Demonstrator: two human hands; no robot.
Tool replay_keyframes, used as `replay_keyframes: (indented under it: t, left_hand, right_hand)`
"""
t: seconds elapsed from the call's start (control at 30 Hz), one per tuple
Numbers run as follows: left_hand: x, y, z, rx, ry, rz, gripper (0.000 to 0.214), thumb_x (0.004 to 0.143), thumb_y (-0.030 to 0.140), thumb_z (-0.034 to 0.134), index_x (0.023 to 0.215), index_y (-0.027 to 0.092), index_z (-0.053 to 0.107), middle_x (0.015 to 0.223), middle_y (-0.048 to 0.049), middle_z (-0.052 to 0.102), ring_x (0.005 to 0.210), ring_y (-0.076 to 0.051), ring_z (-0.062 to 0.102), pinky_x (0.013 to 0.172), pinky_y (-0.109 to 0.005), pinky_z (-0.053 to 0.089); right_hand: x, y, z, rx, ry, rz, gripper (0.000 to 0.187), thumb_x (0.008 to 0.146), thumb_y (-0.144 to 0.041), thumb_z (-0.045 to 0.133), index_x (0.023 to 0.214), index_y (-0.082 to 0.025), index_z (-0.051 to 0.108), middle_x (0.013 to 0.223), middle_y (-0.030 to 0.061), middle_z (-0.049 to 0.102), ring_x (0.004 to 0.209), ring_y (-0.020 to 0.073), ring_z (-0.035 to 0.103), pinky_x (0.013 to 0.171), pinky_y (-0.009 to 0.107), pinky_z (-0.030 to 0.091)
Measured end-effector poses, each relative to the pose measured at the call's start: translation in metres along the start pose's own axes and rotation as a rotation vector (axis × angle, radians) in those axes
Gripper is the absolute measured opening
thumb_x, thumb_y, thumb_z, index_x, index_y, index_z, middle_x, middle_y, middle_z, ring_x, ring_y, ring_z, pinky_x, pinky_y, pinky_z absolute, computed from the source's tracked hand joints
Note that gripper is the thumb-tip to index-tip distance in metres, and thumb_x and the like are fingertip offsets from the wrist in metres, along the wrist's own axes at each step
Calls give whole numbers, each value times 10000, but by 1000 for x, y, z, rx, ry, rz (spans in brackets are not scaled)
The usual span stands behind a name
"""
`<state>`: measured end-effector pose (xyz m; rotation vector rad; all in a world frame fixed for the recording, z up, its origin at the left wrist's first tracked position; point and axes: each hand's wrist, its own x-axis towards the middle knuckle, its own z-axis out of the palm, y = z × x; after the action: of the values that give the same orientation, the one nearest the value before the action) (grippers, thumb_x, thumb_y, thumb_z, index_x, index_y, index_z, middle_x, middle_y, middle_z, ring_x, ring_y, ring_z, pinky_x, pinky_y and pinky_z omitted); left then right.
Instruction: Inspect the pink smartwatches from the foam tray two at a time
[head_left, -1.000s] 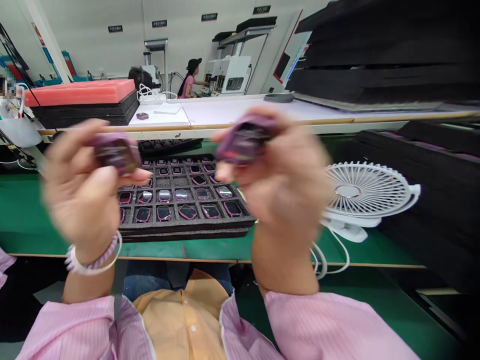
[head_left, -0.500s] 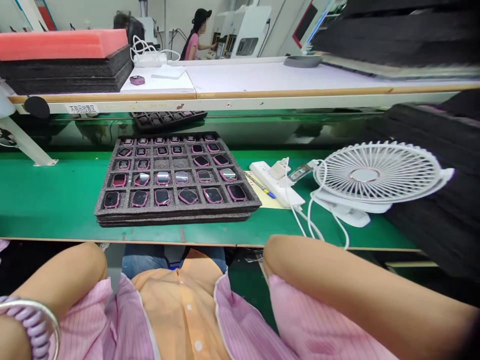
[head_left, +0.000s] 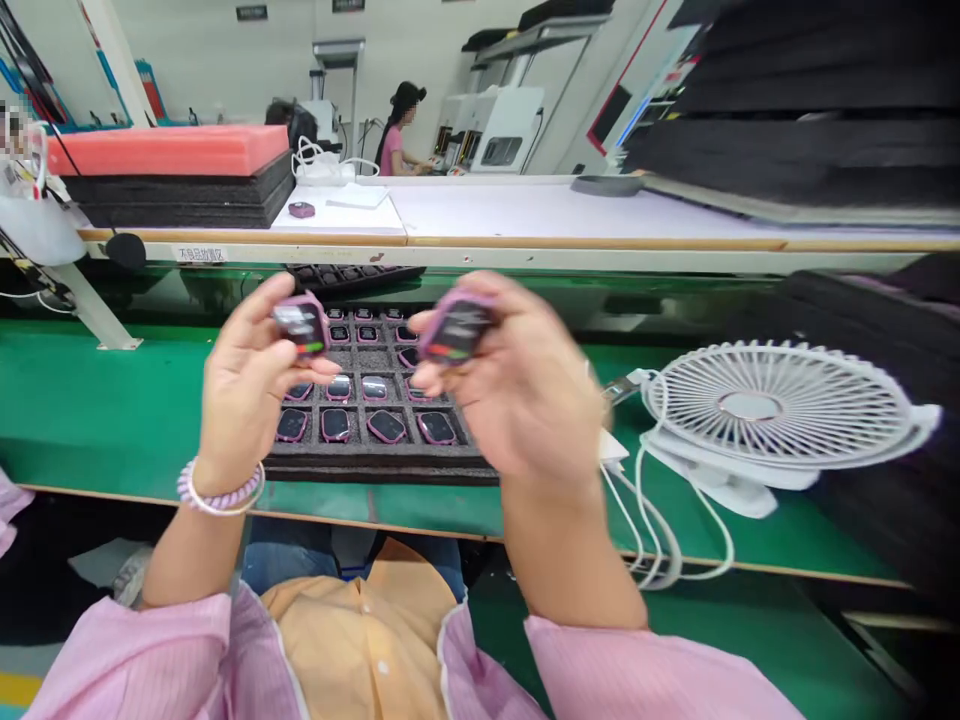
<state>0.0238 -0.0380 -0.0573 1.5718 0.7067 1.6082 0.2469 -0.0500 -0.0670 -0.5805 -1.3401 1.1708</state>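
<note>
My left hand (head_left: 244, 370) pinches a smartwatch case (head_left: 301, 326) with a purple frame and a lit screen, raised over the left side of the foam tray. In my right hand (head_left: 517, 375), slightly blurred, is another purple smartwatch case (head_left: 459, 328), held level with the first, its screen lit too. The two cases are apart. Below them the black foam tray (head_left: 390, 462) lies on the green bench, with purple watch cases such as one watch case (head_left: 387, 427) in its compartments. Both hands and forearms hide parts of the tray.
A white fan (head_left: 780, 405) stands at the right, with white cables (head_left: 660, 540) in front. Dark foam stacks (head_left: 810, 170) rise at the far right. The shelf (head_left: 525, 215) carries a red foam block (head_left: 172, 150) and a loose watch case (head_left: 301, 209). A person (head_left: 397, 130) works beyond.
Both hands have come up into view from below the frame, each holding a watch case above the tray. The camera has tilted upward, so the scene sits lower.
</note>
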Motion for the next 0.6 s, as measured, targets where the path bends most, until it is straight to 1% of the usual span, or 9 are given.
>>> replay_keyframes:
  t: [0.03,0.1,0.2,0.27,0.33,0.5,0.6]
  left_hand:
    - [2,-9,3,-36,-30,-47,490,914,281,701,1393,288,597,1231,-56,725,836,-154,757,662,-227,660]
    - [3,-26,8,-81,-81,-116,544,867,222,722,1393,245,586,1130,-53,736,740,-121,736,667,-213,649]
    - [1,-42,11,-79,-92,-136,579,841,202,734,1394,225,564,1112,-58,732,712,-104,719,675,-204,639]
    - [0,-44,12,-69,-80,-133,578,826,206,755,1374,224,569,1114,-61,735,724,-108,718,674,-202,635]
    - [0,-43,13,-65,-77,-134,560,822,220,774,1347,223,579,1097,-61,741,715,-109,714,672,-205,637]
    - [-1,-40,14,-79,-97,-146,535,829,238,774,1328,208,587,1102,-66,744,699,-114,732,690,-216,659]
    - [-3,-40,14,-77,-108,-149,532,828,228,751,1335,205,592,1093,-63,746,686,-120,738,723,-245,679]
  right_hand:
    - [6,5,1,52,6,6,427,1009,-531,673,1335,-275,571,1180,77,713,813,203,736,704,353,639]
    - [16,17,2,146,6,67,458,913,-414,768,1291,-246,571,1105,59,741,736,175,723,673,320,626]
    - [22,34,4,171,-9,157,585,829,-286,796,1351,-244,536,1146,48,746,748,160,724,690,306,624]
    - [21,39,5,164,-22,167,631,812,-251,794,1379,-251,517,1169,43,739,761,158,726,701,306,625]
    - [19,40,6,154,-31,158,639,812,-237,795,1383,-253,509,1161,37,733,757,153,723,697,298,620]
    - [18,39,7,91,-24,119,622,797,-214,771,1365,-241,520,1017,6,711,737,149,698,671,290,609]
    - [19,39,7,70,-8,120,583,750,-193,732,1300,-238,542,996,0,699,720,150,683,668,302,610]
